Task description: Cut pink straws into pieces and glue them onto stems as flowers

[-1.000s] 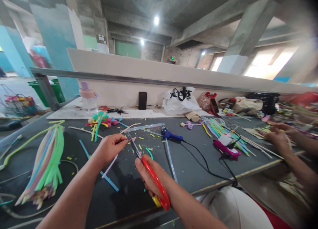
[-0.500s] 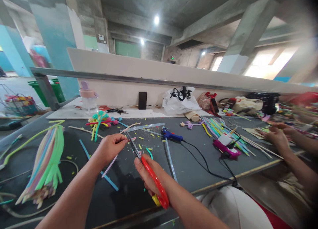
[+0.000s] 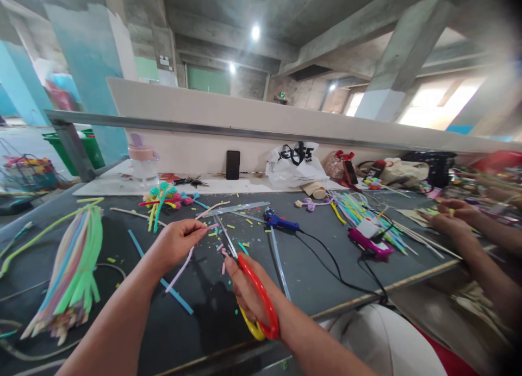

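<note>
My left hand (image 3: pixel 181 243) is closed in a pinch on a thin pink pipe cleaner (image 3: pixel 212 226), whose short end sticks out to the right of the fingertips. Below that hand a lilac pipe cleaner (image 3: pixel 179 271) slants down; whether it is held too is hidden. My right hand (image 3: pixel 250 286) grips scissors (image 3: pixel 261 289) with red and yellow handles. Their blades point up and left, the tips close to the pink end. Small pink cut bits (image 3: pixel 223 251) and yellow ones (image 3: pixel 231 226) lie about the blades on the dark table (image 3: pixel 318 283).
A bundle of coloured pipe cleaners (image 3: pixel 75 267) lies at left. Beyond my hands are a finished-looking colourful piece (image 3: pixel 161 199), clear sticks (image 3: pixel 240 208) and a blue glue gun (image 3: pixel 281 222) with its cord. A purple glue gun (image 3: pixel 371 245) and another person's hands (image 3: pixel 454 218) are at right.
My right hand has shifted slightly right, and the scissor handles have spread apart. The blades have come away from my left fingertips, where the pink end now shows plainly.
</note>
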The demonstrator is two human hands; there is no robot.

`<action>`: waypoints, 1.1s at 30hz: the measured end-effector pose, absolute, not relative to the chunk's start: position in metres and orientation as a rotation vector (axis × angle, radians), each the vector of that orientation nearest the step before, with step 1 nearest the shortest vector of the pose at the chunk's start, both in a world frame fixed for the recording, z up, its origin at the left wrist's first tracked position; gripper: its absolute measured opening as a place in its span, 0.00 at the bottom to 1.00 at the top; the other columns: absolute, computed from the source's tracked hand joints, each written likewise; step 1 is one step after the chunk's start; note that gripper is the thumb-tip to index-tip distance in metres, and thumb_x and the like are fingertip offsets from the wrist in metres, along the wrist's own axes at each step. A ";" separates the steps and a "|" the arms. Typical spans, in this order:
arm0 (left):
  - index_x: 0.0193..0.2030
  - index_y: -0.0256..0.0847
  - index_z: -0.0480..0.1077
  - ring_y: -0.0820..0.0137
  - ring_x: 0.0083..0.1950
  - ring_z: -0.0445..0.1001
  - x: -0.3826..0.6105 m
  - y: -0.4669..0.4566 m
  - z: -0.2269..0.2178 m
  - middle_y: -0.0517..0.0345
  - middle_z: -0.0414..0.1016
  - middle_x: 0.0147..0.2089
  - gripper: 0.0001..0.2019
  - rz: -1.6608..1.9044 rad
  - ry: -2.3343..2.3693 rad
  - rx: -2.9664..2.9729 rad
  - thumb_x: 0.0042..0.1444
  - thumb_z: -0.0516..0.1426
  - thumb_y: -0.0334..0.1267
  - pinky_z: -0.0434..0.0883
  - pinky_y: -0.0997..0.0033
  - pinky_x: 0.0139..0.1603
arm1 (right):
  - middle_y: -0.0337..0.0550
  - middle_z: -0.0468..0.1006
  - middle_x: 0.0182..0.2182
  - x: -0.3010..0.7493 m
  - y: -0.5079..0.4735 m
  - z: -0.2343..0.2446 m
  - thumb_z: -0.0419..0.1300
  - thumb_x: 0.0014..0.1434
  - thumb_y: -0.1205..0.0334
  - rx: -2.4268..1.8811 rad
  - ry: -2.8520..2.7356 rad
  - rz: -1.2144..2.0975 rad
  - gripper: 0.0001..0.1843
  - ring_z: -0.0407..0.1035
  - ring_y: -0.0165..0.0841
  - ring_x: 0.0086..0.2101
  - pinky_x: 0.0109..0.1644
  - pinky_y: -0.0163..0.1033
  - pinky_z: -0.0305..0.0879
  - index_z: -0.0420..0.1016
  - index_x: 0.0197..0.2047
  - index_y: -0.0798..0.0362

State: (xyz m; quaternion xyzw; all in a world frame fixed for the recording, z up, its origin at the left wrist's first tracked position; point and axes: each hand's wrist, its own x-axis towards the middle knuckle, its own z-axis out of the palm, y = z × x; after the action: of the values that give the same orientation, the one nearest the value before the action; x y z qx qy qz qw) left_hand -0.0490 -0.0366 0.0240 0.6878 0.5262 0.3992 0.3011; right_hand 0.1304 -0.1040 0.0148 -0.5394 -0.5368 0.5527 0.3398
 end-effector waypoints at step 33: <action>0.27 0.37 0.74 0.72 0.26 0.65 -0.043 -0.040 0.027 0.63 0.69 0.21 0.14 1.053 1.483 1.846 0.47 0.54 0.46 0.60 0.76 0.27 | 0.28 0.56 0.18 0.131 -0.099 0.013 0.44 0.54 0.33 -1.421 -1.742 1.378 0.25 0.53 0.21 0.13 0.12 0.25 0.52 0.56 0.36 0.48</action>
State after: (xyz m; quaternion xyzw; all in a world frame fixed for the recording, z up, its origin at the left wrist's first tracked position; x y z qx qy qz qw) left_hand -0.0435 -0.0400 0.0269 0.6855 0.5508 0.3912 0.2714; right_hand 0.1314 -0.0987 0.0128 -0.5218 -0.6397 0.5062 0.2496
